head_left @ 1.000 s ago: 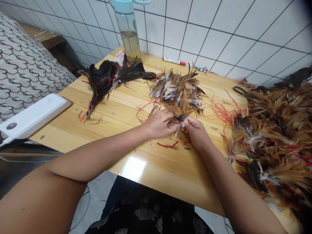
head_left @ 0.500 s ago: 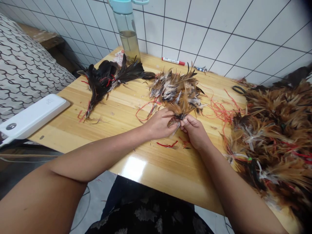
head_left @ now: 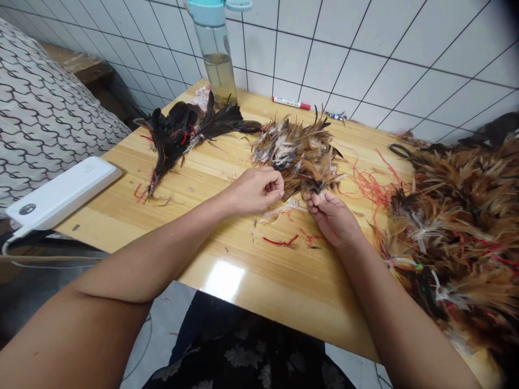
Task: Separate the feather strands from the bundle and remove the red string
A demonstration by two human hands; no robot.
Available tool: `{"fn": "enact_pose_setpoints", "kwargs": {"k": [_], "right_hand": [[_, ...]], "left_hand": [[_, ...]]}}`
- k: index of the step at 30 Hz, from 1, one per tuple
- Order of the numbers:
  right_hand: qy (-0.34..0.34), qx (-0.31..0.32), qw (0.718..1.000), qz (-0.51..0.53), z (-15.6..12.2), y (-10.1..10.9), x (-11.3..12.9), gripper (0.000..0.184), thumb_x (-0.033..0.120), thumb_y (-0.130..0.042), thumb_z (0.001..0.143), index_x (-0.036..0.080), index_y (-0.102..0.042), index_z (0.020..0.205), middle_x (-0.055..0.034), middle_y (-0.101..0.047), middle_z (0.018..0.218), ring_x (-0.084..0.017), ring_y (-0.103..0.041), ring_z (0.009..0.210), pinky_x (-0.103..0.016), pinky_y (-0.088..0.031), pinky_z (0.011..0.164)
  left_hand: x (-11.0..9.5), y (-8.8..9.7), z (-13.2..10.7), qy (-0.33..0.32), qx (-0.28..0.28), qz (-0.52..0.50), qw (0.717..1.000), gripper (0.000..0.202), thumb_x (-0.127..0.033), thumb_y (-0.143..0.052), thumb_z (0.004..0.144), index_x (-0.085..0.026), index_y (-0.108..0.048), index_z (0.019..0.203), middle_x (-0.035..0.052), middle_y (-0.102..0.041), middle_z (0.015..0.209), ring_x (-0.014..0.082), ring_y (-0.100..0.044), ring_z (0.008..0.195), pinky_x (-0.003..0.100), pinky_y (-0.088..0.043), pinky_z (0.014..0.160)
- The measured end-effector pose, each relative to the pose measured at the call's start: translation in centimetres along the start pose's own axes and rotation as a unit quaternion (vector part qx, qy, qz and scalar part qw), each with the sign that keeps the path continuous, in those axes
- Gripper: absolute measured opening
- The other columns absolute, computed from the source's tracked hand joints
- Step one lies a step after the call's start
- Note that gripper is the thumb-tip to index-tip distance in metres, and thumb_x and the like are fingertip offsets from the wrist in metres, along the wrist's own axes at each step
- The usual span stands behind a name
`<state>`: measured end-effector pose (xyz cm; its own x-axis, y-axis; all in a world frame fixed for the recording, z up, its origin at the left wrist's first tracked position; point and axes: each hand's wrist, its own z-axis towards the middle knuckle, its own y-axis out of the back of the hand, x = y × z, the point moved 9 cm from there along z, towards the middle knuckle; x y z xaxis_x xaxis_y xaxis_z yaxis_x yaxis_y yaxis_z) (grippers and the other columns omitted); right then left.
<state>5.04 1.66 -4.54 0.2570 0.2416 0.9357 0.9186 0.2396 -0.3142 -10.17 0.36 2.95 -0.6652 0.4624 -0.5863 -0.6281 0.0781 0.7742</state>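
Note:
My right hand [head_left: 334, 216] pinches the base of a small bundle of brown feathers [head_left: 314, 181] just above the wooden table [head_left: 227, 270]. My left hand [head_left: 257, 189] is closed in a pinch on a thin white string [head_left: 279, 209] that runs from the bundle's base towards it. Behind both hands lies a loose heap of brown and white feathers [head_left: 294, 148]. Scraps of red thread [head_left: 279, 241] lie on the table under my hands.
A bunch of black feathers [head_left: 182, 129] lies at the far left, in front of a water bottle [head_left: 217, 59]. A big pile of tied brown feathers [head_left: 454, 227] fills the right side. A red-capped marker [head_left: 291, 102] lies by the tiled wall, and a white device [head_left: 60, 192] at the table's left edge.
My left hand has drawn away to the left, pulling a white string out from the bundle's base. My right hand has stayed on the bundle and lifted it slightly.

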Motion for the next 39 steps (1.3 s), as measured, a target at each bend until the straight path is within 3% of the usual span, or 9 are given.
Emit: {"fn": "enact_pose_setpoints", "kwargs": {"k": [6,12,15,20,23,26,30,33,39], "right_hand": [[0.001,0.005,1.0,-0.018,0.0,0.0,0.1,0.026,0.03,-0.07,0.071,0.02,-0.047,0.063,-0.0003,-0.053,0.074,-0.011,-0.048,0.067,-0.024,-0.039,0.06],[-0.003,0.01,1.0,-0.006,0.0,0.0,0.2,0.029,0.035,-0.073,0.068,0.021,-0.049,0.061,-0.0004,-0.05,0.071,-0.013,-0.047,0.07,-0.025,-0.039,0.06],[-0.012,0.016,1.0,-0.018,0.0,0.1,0.1,0.028,0.038,-0.073,0.068,0.021,-0.051,0.062,-0.0015,-0.052,0.073,-0.013,-0.046,0.069,-0.027,-0.04,0.061],[-0.016,0.022,1.0,-0.008,-0.1,0.3,0.0,0.029,0.039,-0.074,0.069,0.021,-0.053,0.062,-0.0016,-0.053,0.074,-0.013,-0.044,0.066,-0.028,-0.039,0.061],[-0.019,0.026,0.999,-0.004,0.0,0.3,0.0,0.03,0.041,-0.076,0.067,0.021,-0.055,0.062,-0.0017,-0.053,0.075,-0.013,-0.043,0.065,-0.028,-0.039,0.06],[-0.01,0.03,0.999,-0.008,0.0,0.3,0.1,0.031,0.043,-0.077,0.066,0.021,-0.056,0.062,-0.0023,-0.053,0.075,-0.014,-0.045,0.068,-0.029,-0.04,0.061],[0.003,0.029,0.999,-0.027,-0.1,0.3,0.3,0.032,0.046,-0.078,0.065,0.022,-0.057,0.061,-0.0023,-0.051,0.071,-0.016,-0.049,0.074,-0.03,-0.043,0.065],[0.01,0.036,0.999,-0.038,-0.1,0.2,0.3,0.032,0.048,-0.076,0.067,0.023,-0.057,0.061,-0.002,-0.05,0.069,-0.017,-0.05,0.075,-0.03,-0.045,0.067],[0.01,0.044,0.999,-0.019,0.1,0.5,0.0,0.029,0.045,-0.075,0.07,0.021,-0.059,0.063,-0.0019,-0.051,0.072,-0.015,-0.048,0.072,-0.028,-0.042,0.064]], "left_hand": [[0.2,-2.6,-0.5,-0.001,0.144,0.066,0.987,0.012,-0.028,-0.063,0.075,-0.017,-0.064,0.081,0.002,-0.064,0.08,0.0135,-0.056,0.072,0.024,-0.039,0.066],[0.3,-3.2,-0.5,-0.008,0.15,0.095,0.984,0.013,-0.015,-0.05,0.078,-0.017,-0.061,0.074,0.0035,-0.063,0.077,0.0147,-0.057,0.073,0.025,-0.04,0.068],[1.1,-1.1,-0.1,0.008,0.083,0.052,0.995,0.01,-0.016,-0.049,0.079,-0.016,-0.059,0.077,0.0018,-0.063,0.076,0.0131,-0.055,0.07,0.025,-0.04,0.066],[3.5,5.0,-0.1,0.097,-0.132,-0.01,0.986,0.006,-0.02,-0.051,0.08,-0.016,-0.055,0.078,-0.002,-0.059,0.069,0.0092,-0.049,0.06,0.022,-0.037,0.059],[4.5,7.4,-0.7,0.119,-0.214,0.017,0.969,0.005,-0.02,-0.049,0.08,-0.017,-0.053,0.078,-0.0014,-0.058,0.069,0.0099,-0.049,0.06,0.023,-0.039,0.06],[5.5,8.8,-1.2,0.141,-0.247,0.103,0.953,0.005,-0.018,-0.048,0.081,-0.017,-0.053,0.08,0.0017,-0.06,0.073,0.0137,-0.053,0.066,0.026,-0.04,0.065],[7.2,9.0,-1.5,0.182,-0.212,0.219,0.935,0.012,-0.018,-0.051,0.079,-0.018,-0.057,0.089,0.0066,-0.063,0.08,0.02,-0.057,0.076,0.03,-0.041,0.068],[7.9,8.1,-1.2,0.185,-0.158,0.212,0.946,0.011,-0.023,-0.053,0.079,-0.018,-0.06,0.086,0.0063,-0.065,0.08,0.0194,-0.057,0.074,0.029,-0.04,0.066],[7.5,3.0,-0.5,0.161,0.047,0.131,0.977,0.018,-0.037,-0.06,0.076,-0.02,-0.062,0.074,0.0019,-0.066,0.072,0.015,-0.055,0.063,0.024,-0.035,0.057]]}}
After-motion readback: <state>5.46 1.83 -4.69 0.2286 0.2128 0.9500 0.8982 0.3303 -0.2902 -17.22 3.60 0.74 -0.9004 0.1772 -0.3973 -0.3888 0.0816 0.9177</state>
